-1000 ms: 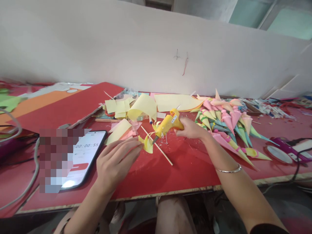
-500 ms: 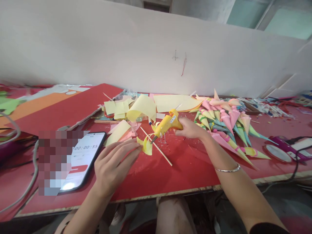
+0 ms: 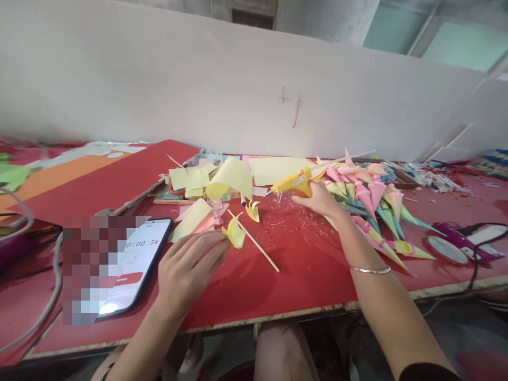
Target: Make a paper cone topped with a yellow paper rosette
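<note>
My left hand pinches a small curled piece of yellow paper just above the red table. In my right hand is a yellow glue gun, its nozzle pointing left, a clear glue stick rising from its back end. The nozzle is apart from the paper in my left hand. Between the hands, a second curled yellow paper piece lies on the table, close to a thin wooden stick. Behind it stands a large rolled pale-yellow sheet.
Many small pastel paper cones are heaped at the right. A phone with a running timer lies at the left. Flat yellow paper squares and a big red board are behind. A purple device with a cord sits far right.
The glue gun has moved away from the paper, up and to the right, in my right hand. My left hand still holds the yellow paper at nearly the same spot.
</note>
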`<state>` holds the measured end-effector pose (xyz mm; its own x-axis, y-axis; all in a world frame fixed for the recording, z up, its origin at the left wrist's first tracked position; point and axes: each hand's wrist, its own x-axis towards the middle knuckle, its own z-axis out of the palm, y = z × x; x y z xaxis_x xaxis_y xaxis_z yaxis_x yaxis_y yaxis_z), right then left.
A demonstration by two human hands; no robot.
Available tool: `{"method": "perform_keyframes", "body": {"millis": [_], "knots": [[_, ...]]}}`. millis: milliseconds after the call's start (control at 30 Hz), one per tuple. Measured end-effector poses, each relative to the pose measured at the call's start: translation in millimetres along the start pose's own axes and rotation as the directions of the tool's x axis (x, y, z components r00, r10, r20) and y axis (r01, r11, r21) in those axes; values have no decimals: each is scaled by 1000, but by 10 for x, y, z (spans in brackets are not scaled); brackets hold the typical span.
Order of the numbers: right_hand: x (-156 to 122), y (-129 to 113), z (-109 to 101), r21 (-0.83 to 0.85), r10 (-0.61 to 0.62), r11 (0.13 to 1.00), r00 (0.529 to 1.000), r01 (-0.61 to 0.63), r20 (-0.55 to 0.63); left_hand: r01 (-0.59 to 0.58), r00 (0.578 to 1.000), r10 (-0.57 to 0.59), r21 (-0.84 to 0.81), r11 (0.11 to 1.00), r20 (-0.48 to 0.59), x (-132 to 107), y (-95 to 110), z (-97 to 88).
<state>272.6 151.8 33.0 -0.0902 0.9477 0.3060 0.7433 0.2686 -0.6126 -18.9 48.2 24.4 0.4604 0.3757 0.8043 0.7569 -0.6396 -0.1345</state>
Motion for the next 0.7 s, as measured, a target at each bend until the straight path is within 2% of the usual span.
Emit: {"method": "perform_keyframes", "body": {"millis": [100, 233, 333, 433, 533, 700], "knots": [[11, 132, -76, -62, 55, 996, 998, -57, -34, 7, 998, -8, 14, 1000, 68, 9, -4, 19], [36, 243, -69, -151, 55, 987, 998, -58, -26, 5, 994, -10, 38, 999, 111, 9, -16, 39], [47, 262, -36, -252, 65, 966, 998, -63, -1, 20, 988, -28, 54, 998, 153, 6, -22, 58], [38, 238, -29, -397, 122, 913, 992, -99, 34, 44, 967, -57, 57, 997, 249, 2, -22, 81], [26, 204, -38, -477, 117, 875, 993, -86, 36, 110, 917, -117, 40, 993, 382, -2, -18, 102], [-10, 133, -87, -579, 85, 811, 996, -85, -27, 260, 784, -233, 36, 965, 575, -2, -21, 116]]}}
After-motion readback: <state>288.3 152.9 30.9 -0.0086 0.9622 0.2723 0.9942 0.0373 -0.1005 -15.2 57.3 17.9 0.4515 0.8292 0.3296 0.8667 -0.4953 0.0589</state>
